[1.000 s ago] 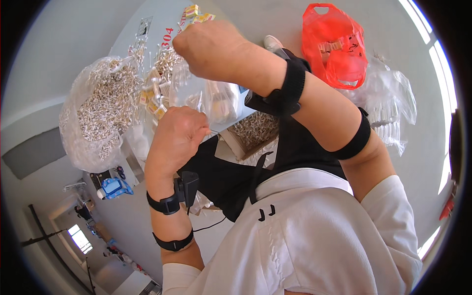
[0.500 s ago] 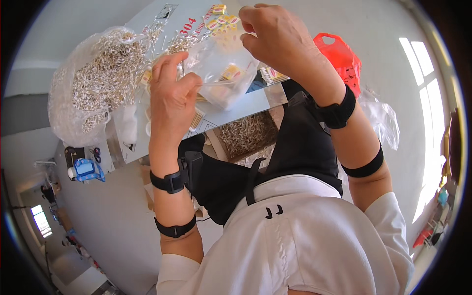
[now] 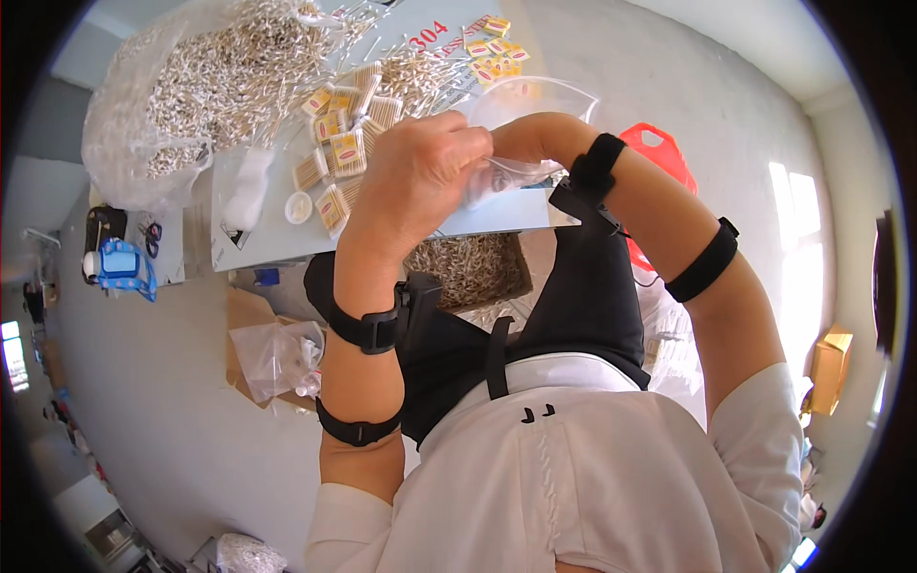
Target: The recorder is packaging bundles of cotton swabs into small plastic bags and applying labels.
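two hands (image 3: 420, 177) work over one worktop (image 3: 258, 239), sharing one clear plastic bag (image 3: 521, 124). four black straps (image 3: 368, 329) sit on the forearms, two each. one big sack of silver pieces (image 3: 191, 86), one red basket (image 3: 659, 158) and one blue tool (image 3: 119, 267) show; the small yellow-labelled packets (image 3: 349, 148) are too many to count.

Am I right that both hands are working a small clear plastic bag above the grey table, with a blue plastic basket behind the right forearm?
Not quite: the basket is red, not blue, as the head view shows. The left hand and right hand do hold the clear plastic bag above the grey table.
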Action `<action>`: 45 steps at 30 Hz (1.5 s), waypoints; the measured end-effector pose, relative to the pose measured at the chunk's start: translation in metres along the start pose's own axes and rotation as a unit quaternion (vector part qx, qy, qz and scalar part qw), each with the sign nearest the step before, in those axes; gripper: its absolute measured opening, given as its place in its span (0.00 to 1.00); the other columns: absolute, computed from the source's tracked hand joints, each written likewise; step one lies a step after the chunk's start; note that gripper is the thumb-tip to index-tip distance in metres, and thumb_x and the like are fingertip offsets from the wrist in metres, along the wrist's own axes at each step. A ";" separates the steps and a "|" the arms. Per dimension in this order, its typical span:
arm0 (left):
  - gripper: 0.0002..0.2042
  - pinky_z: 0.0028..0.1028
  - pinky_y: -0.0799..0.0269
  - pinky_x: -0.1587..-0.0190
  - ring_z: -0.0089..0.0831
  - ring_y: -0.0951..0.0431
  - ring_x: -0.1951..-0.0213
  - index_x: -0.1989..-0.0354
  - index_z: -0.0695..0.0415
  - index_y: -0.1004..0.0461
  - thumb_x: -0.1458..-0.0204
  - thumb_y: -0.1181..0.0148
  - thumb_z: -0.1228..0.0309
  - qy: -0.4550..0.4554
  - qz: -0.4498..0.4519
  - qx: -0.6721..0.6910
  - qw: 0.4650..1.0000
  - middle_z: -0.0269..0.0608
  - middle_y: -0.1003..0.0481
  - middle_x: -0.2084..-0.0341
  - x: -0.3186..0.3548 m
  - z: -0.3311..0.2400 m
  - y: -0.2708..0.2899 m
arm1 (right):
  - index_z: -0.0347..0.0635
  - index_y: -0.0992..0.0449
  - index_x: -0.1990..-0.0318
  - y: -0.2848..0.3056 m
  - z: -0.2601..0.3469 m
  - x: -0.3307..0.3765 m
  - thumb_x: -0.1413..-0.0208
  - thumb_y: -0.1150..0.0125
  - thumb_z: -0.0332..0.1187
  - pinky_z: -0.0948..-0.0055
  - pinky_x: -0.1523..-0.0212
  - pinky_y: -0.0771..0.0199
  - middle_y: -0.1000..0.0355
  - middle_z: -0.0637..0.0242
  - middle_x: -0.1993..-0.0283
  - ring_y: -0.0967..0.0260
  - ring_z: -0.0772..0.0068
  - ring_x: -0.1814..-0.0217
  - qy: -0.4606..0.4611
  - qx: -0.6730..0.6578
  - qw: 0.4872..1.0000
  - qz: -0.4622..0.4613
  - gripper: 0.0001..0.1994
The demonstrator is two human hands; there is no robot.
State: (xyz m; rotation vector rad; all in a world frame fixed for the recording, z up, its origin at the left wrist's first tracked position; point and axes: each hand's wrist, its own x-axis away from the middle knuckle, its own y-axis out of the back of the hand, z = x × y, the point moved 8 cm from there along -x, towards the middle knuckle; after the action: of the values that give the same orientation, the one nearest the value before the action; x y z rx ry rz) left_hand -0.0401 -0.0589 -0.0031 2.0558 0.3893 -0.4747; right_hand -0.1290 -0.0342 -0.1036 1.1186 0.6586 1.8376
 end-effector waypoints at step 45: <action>0.12 0.39 0.31 0.62 0.49 0.28 0.64 0.63 0.66 0.30 0.60 0.49 0.84 -0.030 0.400 0.012 0.916 0.52 0.30 0.66 -0.064 -0.049 -0.059 | 0.37 0.30 0.57 0.045 0.030 0.161 0.57 0.39 0.27 0.64 0.77 0.34 0.32 0.58 0.81 0.31 0.55 0.78 -0.137 -0.122 0.869 -0.459 0.17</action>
State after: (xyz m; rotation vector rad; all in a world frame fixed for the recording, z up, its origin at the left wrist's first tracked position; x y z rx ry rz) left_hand -0.1144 0.0071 0.0065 2.0098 -0.4996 -0.0343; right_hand -0.1568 0.0846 0.0149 0.6788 0.6135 0.8866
